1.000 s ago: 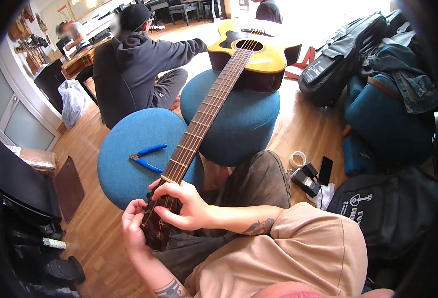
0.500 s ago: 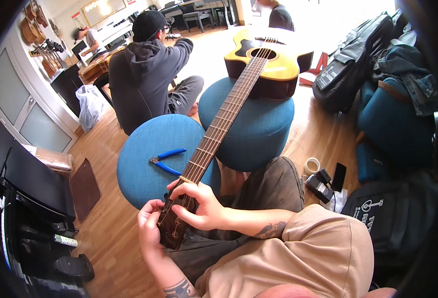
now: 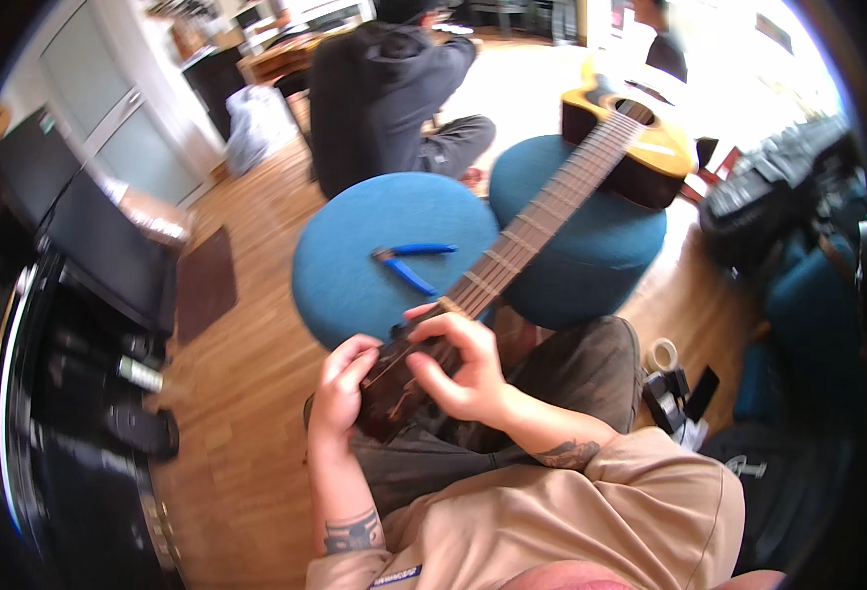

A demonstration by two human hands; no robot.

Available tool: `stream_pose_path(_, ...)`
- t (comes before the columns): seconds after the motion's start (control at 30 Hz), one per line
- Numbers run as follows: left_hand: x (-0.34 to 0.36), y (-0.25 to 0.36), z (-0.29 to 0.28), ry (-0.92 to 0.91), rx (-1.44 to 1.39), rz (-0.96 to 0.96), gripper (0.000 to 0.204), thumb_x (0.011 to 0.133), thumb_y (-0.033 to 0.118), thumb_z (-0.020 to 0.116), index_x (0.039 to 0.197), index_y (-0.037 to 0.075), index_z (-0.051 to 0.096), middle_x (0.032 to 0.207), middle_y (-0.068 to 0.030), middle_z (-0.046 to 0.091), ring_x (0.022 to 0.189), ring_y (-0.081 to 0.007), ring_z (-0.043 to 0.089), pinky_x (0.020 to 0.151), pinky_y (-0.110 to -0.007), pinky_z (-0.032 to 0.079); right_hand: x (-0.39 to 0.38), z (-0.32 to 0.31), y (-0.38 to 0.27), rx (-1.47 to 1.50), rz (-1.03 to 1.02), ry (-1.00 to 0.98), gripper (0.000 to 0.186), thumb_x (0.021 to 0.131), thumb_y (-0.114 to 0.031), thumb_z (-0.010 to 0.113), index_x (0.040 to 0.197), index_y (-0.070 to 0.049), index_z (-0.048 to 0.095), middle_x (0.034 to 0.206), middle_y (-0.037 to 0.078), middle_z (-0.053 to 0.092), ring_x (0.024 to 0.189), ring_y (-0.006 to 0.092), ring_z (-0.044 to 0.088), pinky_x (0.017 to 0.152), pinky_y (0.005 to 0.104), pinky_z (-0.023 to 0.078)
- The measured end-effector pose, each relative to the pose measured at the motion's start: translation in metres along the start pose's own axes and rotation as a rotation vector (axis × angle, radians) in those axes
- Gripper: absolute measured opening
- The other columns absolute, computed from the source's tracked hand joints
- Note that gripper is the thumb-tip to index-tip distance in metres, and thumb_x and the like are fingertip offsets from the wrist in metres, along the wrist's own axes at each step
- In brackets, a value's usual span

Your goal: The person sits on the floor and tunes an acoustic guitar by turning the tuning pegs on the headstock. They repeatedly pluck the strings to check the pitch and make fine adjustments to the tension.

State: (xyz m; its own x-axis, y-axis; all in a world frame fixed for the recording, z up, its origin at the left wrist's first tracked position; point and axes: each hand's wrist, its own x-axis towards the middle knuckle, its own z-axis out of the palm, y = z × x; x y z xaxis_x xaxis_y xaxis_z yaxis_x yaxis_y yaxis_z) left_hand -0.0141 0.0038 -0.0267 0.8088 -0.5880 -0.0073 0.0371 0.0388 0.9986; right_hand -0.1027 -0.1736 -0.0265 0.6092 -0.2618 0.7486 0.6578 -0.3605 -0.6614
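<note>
Fingers (image 3: 445,334) on dark headstock (image 3: 394,388), yellow-bodied guitar (image 3: 640,147)

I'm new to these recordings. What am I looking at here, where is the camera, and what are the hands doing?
The picture comes from a wide camera on a person's head, looking down, so edges bend. There is no machine: the left hand and right hand both grip the headstock of a guitar. Its neck runs across two round blue stools, its body on the far one. Blue pliers lie on the near stool. Another person sits on the wooden floor beyond.
</note>
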Motion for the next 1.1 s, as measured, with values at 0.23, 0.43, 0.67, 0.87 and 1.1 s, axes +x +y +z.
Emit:
stream_pose_path(0.23,0.007,0.005,-0.004,-0.133,-0.161,-0.029,0.024,0.087,-0.003,0.043,0.096,0.001,0.065,0.087,-0.0046,0.067,0.076,-0.0079,0.06,0.069,-0.023,0.048,0.001,0.002,0.0,0.026,0.034,-0.028,0.02,0.079,0.0,0.068,0.097,0.002,0.059,0.111,0.021,0.064,0.098,0.0206,0.062,0.085,0.0317,0.047)
stream_pose_path(0.43,0.002,0.012,0.01,0.088,0.157,0.089,0.018,0.092,0.007,0.054,0.085,-0.001,0.069,0.079,-0.0028,0.067,0.071,-0.0064,0.057,0.065,-0.023,0.045,-0.002,-0.002,-0.001,-0.003,0.01,-0.027,0.02,0.078,-0.001,0.068,0.096,0.002,0.06,0.11,0.022,0.064,0.1,0.0227,0.062,0.085,0.0326,0.047)
stream_pose_path(0.67,0.003,0.0,0.003,0.053,0.066,0.01,0.017,0.093,0.008,0.055,0.087,0.0,0.068,0.079,0.001,0.063,0.073,-0.0049,0.054,0.066,-0.023,0.044,-0.003,-0.001,0.0,0.011,0.01,0.005,0.023,0.075,-0.005,0.074,0.096,-0.002,0.064,0.104,0.019,0.066,0.091,0.0283,0.065,0.083,0.0354,0.049)
stream_pose_path(0.87,0.002,0.002,0.006,-0.011,-0.101,0.073,0.022,0.082,-0.006,0.042,0.083,0.003,0.062,0.091,-0.0086,0.069,0.08,-0.0104,0.06,0.074,-0.024,0.046,-0.004,-0.005,-0.004,-0.01,-0.003,0.002,0.022,0.077,-0.005,0.072,0.095,-0.001,0.062,0.106,0.022,0.065,0.096,0.0281,0.065,0.086,0.0369,0.049)
stream_pose_path(1.1,0.002,0.011,0.004,0.045,0.039,0.0,0.015,0.091,0.008,0.055,0.097,0.0,0.065,0.092,-0.0042,0.067,0.081,-0.0086,0.059,0.075,-0.022,0.047,0.001,-0.002,-0.004,0.038,0.038,0.023,0.022,0.076,-0.006,0.074,0.095,-0.001,0.063,0.101,0.019,0.065,0.094,0.0305,0.065,0.084,0.0364,0.049)
